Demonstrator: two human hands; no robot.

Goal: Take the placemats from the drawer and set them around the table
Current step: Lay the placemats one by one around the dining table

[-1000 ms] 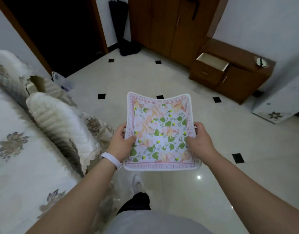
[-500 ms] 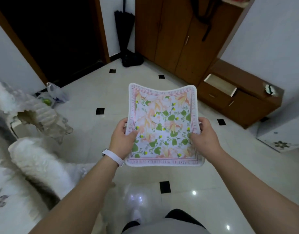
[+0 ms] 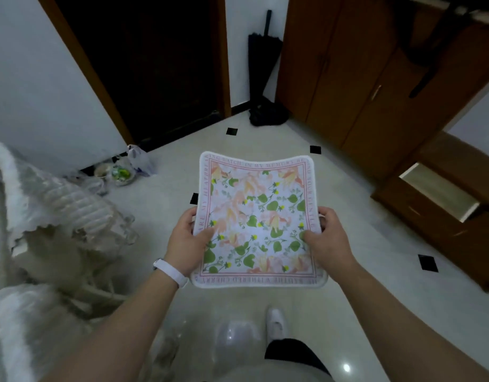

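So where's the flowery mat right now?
In the head view the placemat is in the middle, held flat over the floor between the left hand and right hand.

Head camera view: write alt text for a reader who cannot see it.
A person's left hand and right hand hold a floral placemat flat by its side edges above a pale tiled floor. An open drawer in a wooden cabinet is at right; a dark doorway lies ahead.

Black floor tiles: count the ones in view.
4: one black floor tile near the dark doorway, one by the wardrobe, one partly behind the placemat, one at right. More may be hidden.
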